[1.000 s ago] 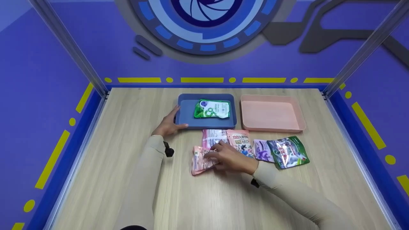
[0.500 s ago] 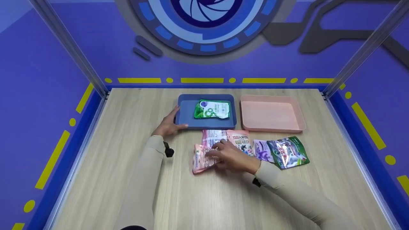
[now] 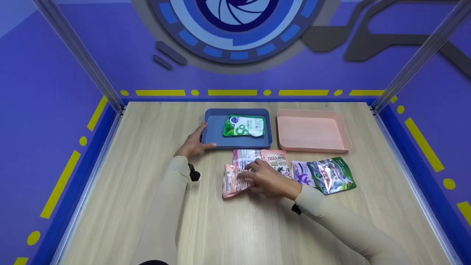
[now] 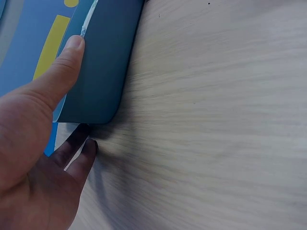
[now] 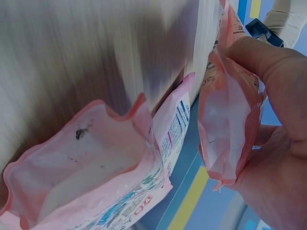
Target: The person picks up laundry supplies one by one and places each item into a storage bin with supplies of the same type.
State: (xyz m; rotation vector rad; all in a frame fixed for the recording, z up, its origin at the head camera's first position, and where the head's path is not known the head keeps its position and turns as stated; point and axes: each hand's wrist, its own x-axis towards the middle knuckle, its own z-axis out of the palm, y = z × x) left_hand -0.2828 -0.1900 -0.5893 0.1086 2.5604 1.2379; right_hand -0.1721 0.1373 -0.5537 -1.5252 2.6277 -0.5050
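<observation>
My right hand [image 3: 270, 181] pinches a pink printed pouch [image 3: 230, 181], thumb on one face and fingers on the other. The right wrist view shows this pouch [image 5: 225, 120] end-on, its pale gusset spread and its body above the table. Just behind it lie a pink-and-white pouch [image 3: 243, 157] and another pink pouch [image 3: 276, 159], partly covered by the hand. My left hand [image 3: 192, 143] rests against the near left corner of a blue tray [image 3: 217, 141], thumb extended along the front rim [image 4: 74, 45] and fingers at the left side. A green-and-white pouch [image 3: 247, 126] lies in that tray.
A shallow pink tray [image 3: 312, 130] stands right of the blue one. To the right of my hand, a dark green pouch [image 3: 333, 176] overlaps a purple pouch [image 3: 303, 173] on the wooden table [image 3: 220, 235]. Blue-purple panels [image 3: 117, 66] wall in the back and both sides.
The pink pouch has shifted slightly away from me and rightward with my right hand. My left hand and both trays stay where they were.
</observation>
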